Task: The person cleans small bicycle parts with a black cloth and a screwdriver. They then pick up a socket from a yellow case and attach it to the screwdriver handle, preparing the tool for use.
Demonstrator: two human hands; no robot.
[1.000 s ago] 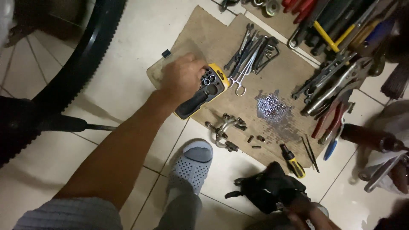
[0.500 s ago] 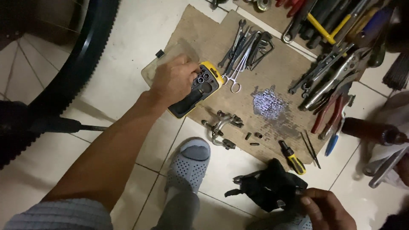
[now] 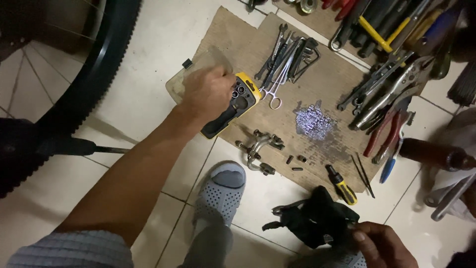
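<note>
Socket case: yellow-and-black socket case [image 3: 233, 106], centre-left of frame, lying on the left edge of the cardboard sheet [image 3: 327, 84]; small sockets show in its upper end.
Long axis: runs lower left to upper right, yellow end toward the wrenches.
Clear lid: clear lid [image 3: 196, 74] swung open to upper left of the case, half under the hand.
Left hand: left hand [image 3: 208, 92] sits on the case's upper-left side, fingers curled over the socket row; closed on the case, as far as can be seen. Fingertips hidden.
Nearer hand: left, touching. Right is well apart, bottom right.
Right hand: right hand [image 3: 384, 245] at bottom-right edge, fingers pinched on the black glove [image 3: 315, 218].
Near the case: wrench bundle [image 3: 287, 57] and scissors-like clamp [image 3: 272, 94] just to its right; brake caliper [image 3: 258, 149] below it.
Further out: pliers pile [image 3: 391, 94] upper right, yellow screwdriver [image 3: 342, 186] lower right, bike tyre [image 3: 94, 64] upper left, slipper [image 3: 218, 193] bottom centre.
</note>
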